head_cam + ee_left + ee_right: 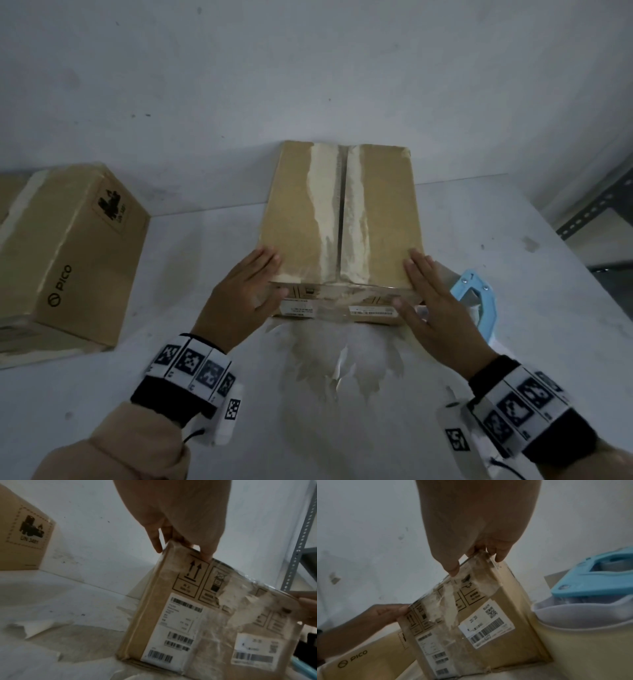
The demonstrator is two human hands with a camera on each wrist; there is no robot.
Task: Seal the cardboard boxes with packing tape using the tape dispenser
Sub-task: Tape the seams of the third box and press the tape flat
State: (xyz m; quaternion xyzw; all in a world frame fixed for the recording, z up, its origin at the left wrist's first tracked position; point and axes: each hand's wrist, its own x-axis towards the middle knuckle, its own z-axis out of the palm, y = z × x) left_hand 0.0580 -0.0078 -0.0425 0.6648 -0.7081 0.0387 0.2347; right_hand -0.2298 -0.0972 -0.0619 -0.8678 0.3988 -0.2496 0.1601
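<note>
Item: cardboard box (342, 219), brown, standing on a white table (513, 222) with its far end against a white wall (308, 68). Top flaps meet at a centre seam (342, 212), which shows as a dark line with pale torn strips along both sides; whether fresh tape covers the seam cannot be told. Near end face carries white barcode labels (173, 627), printed upward arrows, and patches of old clear tape and torn paper. Left hand (243, 294): fingers straight and laid over the near left corner of the box top, thumb down on the end face; it holds the corner between them. Right hand (435, 301): fingers straight over the near right corner, thumb on the end face, the same flat hold. Both wrists wear black-and-white marker bands (191, 363); a tan sleeve (113, 445) covers the left arm. Tape dispenser (479, 301), light blue, lies on the table just to the right of the box, partly behind the right hand, touched by neither hand. Second box (72, 253), larger, marked PICO with a printed hazard label, stands on the table well apart to the left. Torn paper scraps (339, 366) lie on the table in front of the box. Grey metal shelf upright (596, 205) at far right.
</note>
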